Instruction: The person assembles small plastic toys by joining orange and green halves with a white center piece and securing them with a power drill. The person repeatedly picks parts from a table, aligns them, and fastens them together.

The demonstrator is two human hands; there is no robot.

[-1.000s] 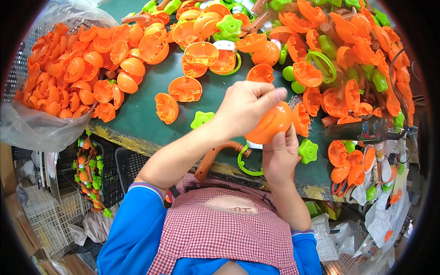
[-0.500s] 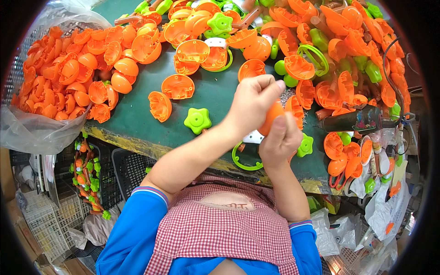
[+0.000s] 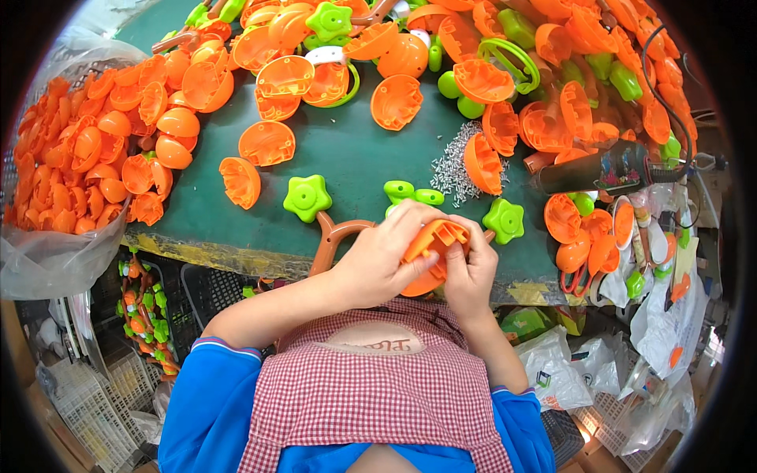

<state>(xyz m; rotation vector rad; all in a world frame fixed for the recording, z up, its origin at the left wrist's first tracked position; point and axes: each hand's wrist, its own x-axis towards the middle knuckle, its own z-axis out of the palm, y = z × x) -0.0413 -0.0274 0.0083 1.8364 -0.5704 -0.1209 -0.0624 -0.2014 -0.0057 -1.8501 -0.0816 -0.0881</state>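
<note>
Both my hands are closed round an orange plastic half shell [image 3: 436,236], just above the bench's near edge. My left hand [image 3: 386,256] grips it from the left, and my right hand [image 3: 471,272] presses its fingers and thumb on the other side. Ribs show inside the shell; my fingers cover much of it. Under and beside my hands lies a brown forked plastic branch [image 3: 335,232], with a green star-shaped piece [image 3: 307,199] at its left end and another green star [image 3: 503,221] to the right. A green lobed piece [image 3: 412,191] shows just beyond my fingers.
Small metal screws [image 3: 453,169] lie heaped on the green bench [image 3: 347,154]. A clear bag [image 3: 55,264] of orange shells stands at left; more orange and green parts are piled at the back and right. A dark-handled tool with a cable [image 3: 599,169] lies at right.
My hands have come down toward the bench's near edge with the orange shell, whose ribbed inside now shows. The screw heap and the brown branch have come into sight. The view has shifted slightly.
</note>
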